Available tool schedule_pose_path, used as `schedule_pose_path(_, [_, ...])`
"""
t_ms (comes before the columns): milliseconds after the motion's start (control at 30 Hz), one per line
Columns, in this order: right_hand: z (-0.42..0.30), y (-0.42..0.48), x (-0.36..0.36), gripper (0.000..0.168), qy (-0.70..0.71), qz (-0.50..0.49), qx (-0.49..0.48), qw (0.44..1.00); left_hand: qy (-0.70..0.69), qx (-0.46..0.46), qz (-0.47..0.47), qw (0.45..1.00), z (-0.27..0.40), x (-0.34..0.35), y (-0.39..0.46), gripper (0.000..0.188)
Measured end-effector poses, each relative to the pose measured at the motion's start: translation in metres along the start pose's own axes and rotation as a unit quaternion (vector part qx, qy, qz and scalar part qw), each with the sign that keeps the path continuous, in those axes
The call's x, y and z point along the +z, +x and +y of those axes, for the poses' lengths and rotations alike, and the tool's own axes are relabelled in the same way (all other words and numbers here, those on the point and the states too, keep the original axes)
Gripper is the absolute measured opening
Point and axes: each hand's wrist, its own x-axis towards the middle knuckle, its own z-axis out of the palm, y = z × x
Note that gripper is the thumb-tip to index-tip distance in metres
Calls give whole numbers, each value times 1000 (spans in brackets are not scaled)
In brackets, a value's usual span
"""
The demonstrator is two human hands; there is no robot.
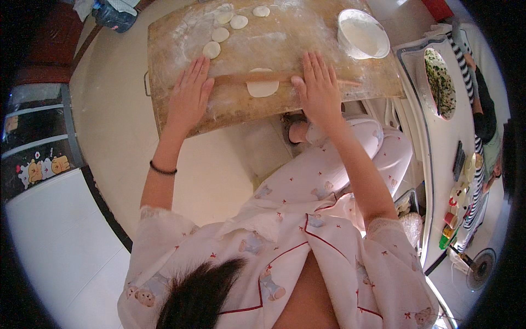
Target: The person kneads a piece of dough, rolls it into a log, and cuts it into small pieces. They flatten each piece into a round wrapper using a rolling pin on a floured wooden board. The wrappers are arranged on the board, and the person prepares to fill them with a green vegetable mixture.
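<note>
Both palms press down on a thin wooden rolling pin [234,79] that lies across a flattened dough round [263,89] near the front edge of a floured wooden board [283,53]. My left hand [191,92] is on the pin's left end, fingers stretched forward, the end hidden beneath it. My right hand [319,88] rests on the pin's right part, and the tapered tip shows beyond it. Neither hand's fingers wrap around the pin. Several small dough discs [211,50] lie beyond my left hand. A bowl of flour [363,35] stands at the board's back right.
Right of the board, a white table [415,78] holds a bowl of chopped green filling [439,84] and small colourful items. Another person [487,103] lies or leans at the far right. A fan [481,269] stands at lower right, a water jug [114,17] at upper left.
</note>
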Motion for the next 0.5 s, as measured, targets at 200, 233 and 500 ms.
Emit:
schedule_pose_path(200, [-13, -53, -22, 70, 13, -26, -21, 999, -19, -29, -40, 999, 22, -11, -32, 59])
schedule_pose_path(233, [-17, -66, -26, 70, 18, -46, -27, 998, -21, -28, -43, 998, 26, -11, -45, 60])
schedule_pose_path(500, [-4, -19, -17, 71, -15, 7, -40, 999, -36, -73, 10, 997, 14, 9, -16, 63])
